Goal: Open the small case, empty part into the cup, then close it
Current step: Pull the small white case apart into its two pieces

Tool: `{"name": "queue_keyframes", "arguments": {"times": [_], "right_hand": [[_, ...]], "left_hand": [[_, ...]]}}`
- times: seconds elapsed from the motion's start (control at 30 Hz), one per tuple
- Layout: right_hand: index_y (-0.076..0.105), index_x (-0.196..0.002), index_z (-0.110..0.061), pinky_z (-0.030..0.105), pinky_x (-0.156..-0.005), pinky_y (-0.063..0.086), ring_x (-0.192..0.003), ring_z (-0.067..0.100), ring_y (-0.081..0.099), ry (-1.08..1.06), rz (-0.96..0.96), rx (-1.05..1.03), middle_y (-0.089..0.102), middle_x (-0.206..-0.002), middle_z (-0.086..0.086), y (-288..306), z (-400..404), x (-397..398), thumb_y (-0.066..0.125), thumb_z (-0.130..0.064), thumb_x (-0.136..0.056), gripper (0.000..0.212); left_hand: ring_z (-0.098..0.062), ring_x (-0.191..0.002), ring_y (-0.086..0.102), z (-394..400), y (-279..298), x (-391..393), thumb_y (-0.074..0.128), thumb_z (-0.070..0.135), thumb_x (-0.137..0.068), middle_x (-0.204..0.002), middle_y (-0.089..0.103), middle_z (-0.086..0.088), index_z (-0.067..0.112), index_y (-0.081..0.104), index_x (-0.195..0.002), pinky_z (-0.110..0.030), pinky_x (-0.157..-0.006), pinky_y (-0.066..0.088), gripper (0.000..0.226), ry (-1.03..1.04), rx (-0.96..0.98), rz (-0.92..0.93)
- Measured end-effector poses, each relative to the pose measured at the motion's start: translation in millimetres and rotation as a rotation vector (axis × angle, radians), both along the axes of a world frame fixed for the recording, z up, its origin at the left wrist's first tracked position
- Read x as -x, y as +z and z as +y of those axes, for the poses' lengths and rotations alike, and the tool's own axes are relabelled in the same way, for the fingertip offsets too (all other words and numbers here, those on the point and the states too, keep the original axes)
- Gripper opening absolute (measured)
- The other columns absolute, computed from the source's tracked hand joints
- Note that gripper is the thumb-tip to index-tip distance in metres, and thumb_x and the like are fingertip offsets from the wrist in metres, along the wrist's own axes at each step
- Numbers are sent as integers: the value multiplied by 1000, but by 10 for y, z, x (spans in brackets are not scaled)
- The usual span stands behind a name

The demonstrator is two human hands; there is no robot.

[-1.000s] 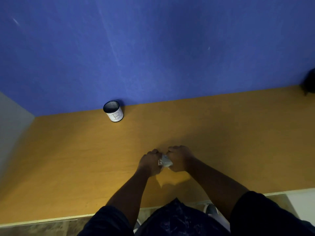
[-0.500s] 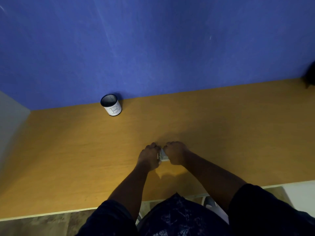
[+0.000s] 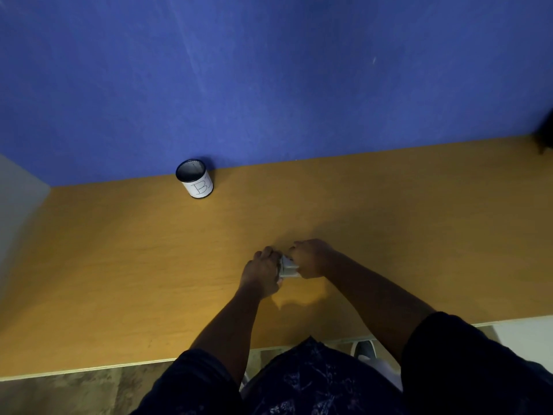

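Note:
A small pale case (image 3: 288, 267) is held between both hands over the middle of the wooden table (image 3: 119, 265). My left hand (image 3: 261, 272) grips its left side and my right hand (image 3: 309, 257) grips its right side. Fingers cover most of the case, so I cannot tell whether its lid is up. The cup (image 3: 195, 178) is a dark mesh cylinder with a white label marked "B". It stands upright at the table's back edge against the blue wall, well to the left of and beyond the hands.
A blue wall (image 3: 269, 70) rises right behind the table. A dark object (image 3: 545, 136) sits at the far right edge of the table. A pale panel (image 3: 18, 205) borders the left side.
Both hands stay together on the case and have shifted only slightly. The view has tilted a little, so the cup and table appear higher in the frame.

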State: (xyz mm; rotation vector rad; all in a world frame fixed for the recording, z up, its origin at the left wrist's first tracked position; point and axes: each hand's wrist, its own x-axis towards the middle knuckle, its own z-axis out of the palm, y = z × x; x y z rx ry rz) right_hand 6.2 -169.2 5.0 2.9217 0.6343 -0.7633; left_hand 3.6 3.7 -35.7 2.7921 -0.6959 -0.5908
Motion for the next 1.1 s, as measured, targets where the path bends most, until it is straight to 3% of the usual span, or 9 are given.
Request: {"name": "queue_keyframes", "arguments": {"times": [0.17, 0.37, 0.53, 0.7, 0.8, 0.97, 1.1], "right_hand": [[57, -127, -14, 38, -82, 51, -112, 28, 59, -25, 35, -51, 57, -124, 8, 14, -84, -37, 65, -31, -88, 43], [55, -126, -8, 39, -88, 48, -112, 31, 59, -223, 90, -270, 57, -125, 12, 45, -278, -24, 68, -30, -88, 46], [56, -109, 1, 33, -72, 41, -91, 23, 55, -475, 106, -564, 57, -103, 14, -45, -502, 94, 72, -22, -88, 35], [61, -113, -6, 42, -85, 53, -99, 25, 63, -783, 110, -795, 67, -109, 10, -166, -602, 201, 77, -25, -84, 38], [65, -110, -8, 43, -87, 56, -97, 25, 67, -924, -1, -786, 71, -107, 9, -194, -668, 228, 79, -32, -81, 39], [69, -96, -8, 31, -69, 49, -86, 26, 68, -1064, -242, -607, 72, -92, 7, -146, -866, 303, 80, -38, -74, 39], [71, -90, -6, 32, -73, 54, -87, 31, 72, -1118, -306, -358, 74, -90, 11, -117, -1011, 412, 56, -63, -82, 59]], "left_hand": [[-30, -129, 50, 8, -3, 0, 79, 29, -78, -140, 47, -3, 18, 49, -141, -47, -101, 54, 70, 65, 47, 18], [-31, -130, 49, -1, 0, -23, 79, 31, -77, -141, 47, -3, 15, 50, -138, -47, -104, 52, 69, 88, 48, 28], [-28, -131, 48, 4, -3, -24, 77, 31, -78, -143, 47, -1, 20, 52, -139, -44, -105, 51, 66, 68, 48, 23], [-28, -131, 48, 16, 6, -11, 76, 31, -78, -143, 47, 0, 22, 52, -139, -44, -103, 53, 66, 54, 61, 19], [-29, -129, 49, 20, 12, -2, 74, 31, -79, -142, 47, -2, 20, 51, -138, -44, -102, 53, 65, 31, 46, 10], [-29, -130, 49, 17, 25, -9, 72, 34, -80, -143, 45, -2, 21, 47, -140, -44, -101, 53, 67, -6, -9, 4], [-28, -130, 48, 6, 33, -27, 72, 37, -79, -143, 44, -2, 21, 46, -142, -43, -101, 52, 70, -28, -33, -10]]}}
